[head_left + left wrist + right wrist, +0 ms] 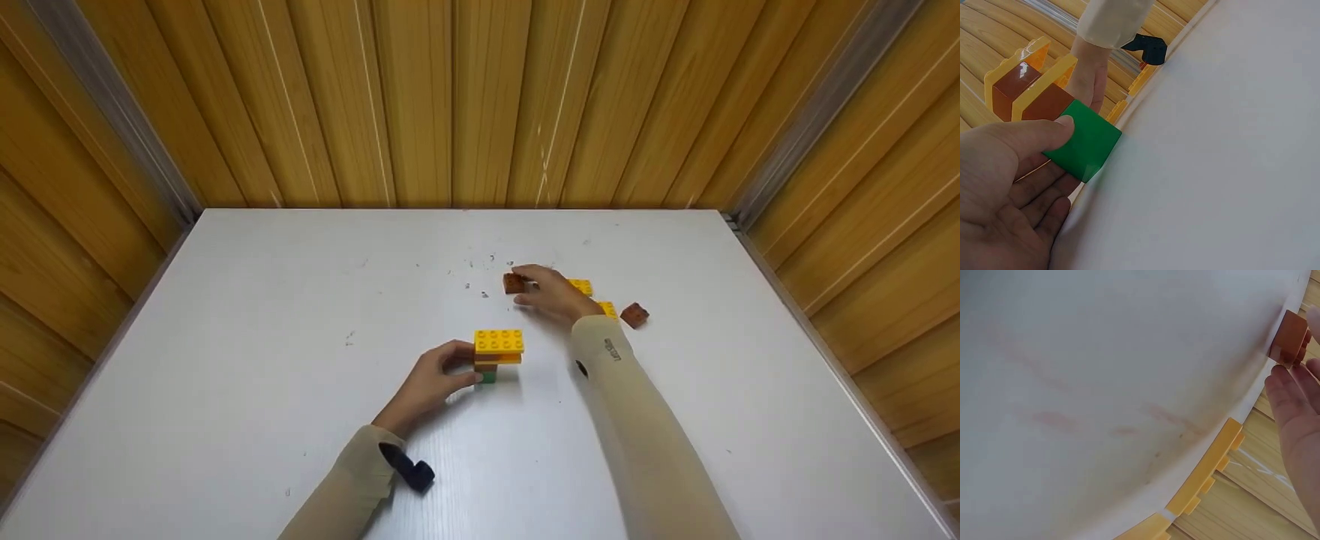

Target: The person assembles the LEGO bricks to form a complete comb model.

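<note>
My left hand grips a small stack of toy building bricks near the middle of the white table. At the stack's base is a green brick, pressed by my thumb. Above it, brown bricks alternate with wide yellow bricks, the top one showing its studs. Farther back, my right hand has finger and thumb at opposite sides of a loose brown brick, which appears to rest on the table. In the right wrist view, fingertips meet that brick's lower corner; the thumb is partly cut off by the frame.
Two yellow bricks lie by my right wrist, partly hidden by it. Another brown brick lies just right of them. Dark marks spot the white table, and wood-look panels stand behind it and at both sides.
</note>
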